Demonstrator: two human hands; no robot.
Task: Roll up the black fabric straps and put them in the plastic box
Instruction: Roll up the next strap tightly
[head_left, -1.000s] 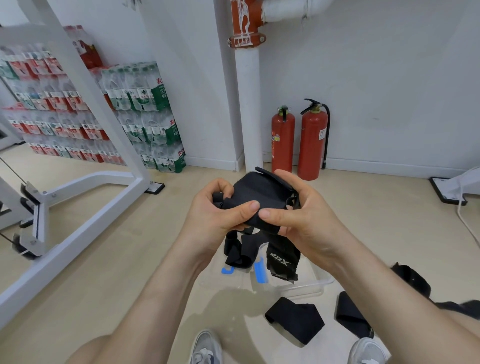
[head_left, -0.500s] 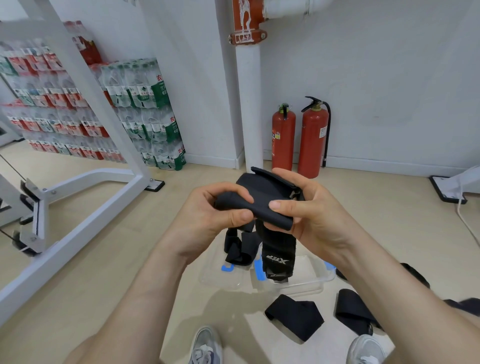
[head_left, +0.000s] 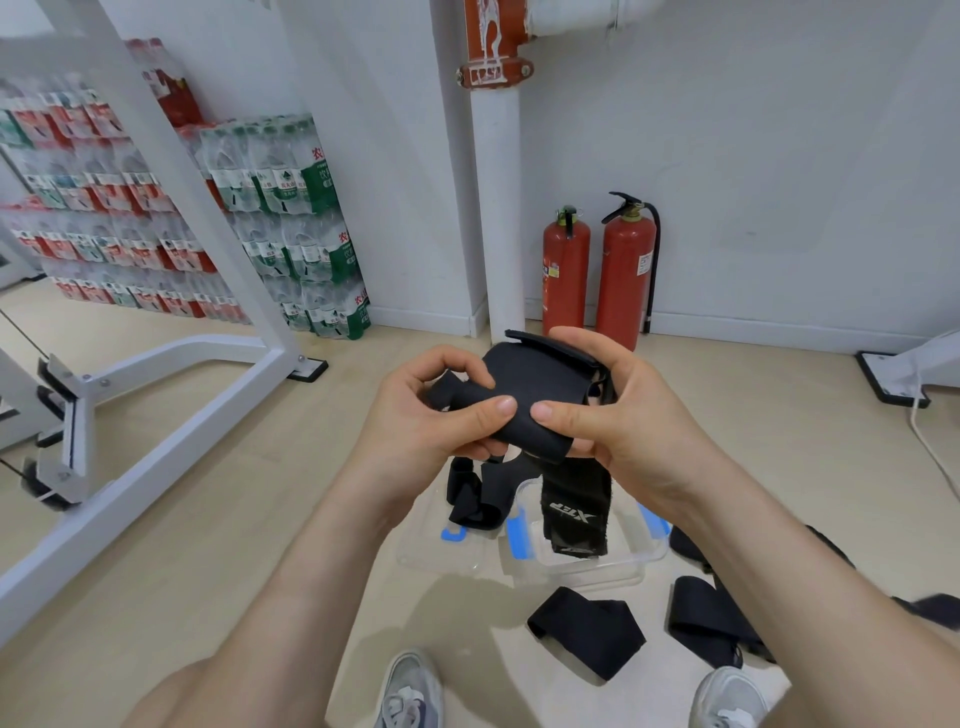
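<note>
Grey fabric shoes are seen at the bottom edge, the left shoe (head_left: 410, 693) at 6 o'clock and the right shoe (head_left: 727, 699) toward 5 o'clock. Just beyond them, two loose black straps lie flat on the beige floor (head_left: 208, 545): one flat strap (head_left: 587, 629) between the shoes and a second strap (head_left: 711, 623) just beside it to the right. Further on, at the centre, a clear plastic box (head_left: 639, 556) with blue clips is set on the floor, and a bundled strap (head_left: 470, 499) rests at its left rim. Above the box, a black fabric strap (head_left: 530, 400) is gripped by both hands. The left hand (head_left: 431, 421) is closed on its rolled left end, thumb pressed on top; the right hand (head_left: 618, 415) is closed around the right side, thumb tip meeting the left thumb. A tail bearing white lettering (head_left: 571, 514) hangs from the roll down over the box. Farther off, at 12 to 1 o'clock, two red fire extinguishers (head_left: 597, 275) are stood against the white wall beside a white pipe (head_left: 496, 208). At 10 o'clock, stacked packs of bottled water (head_left: 280, 223) are seen behind a white metal frame (head_left: 156, 395).
</note>
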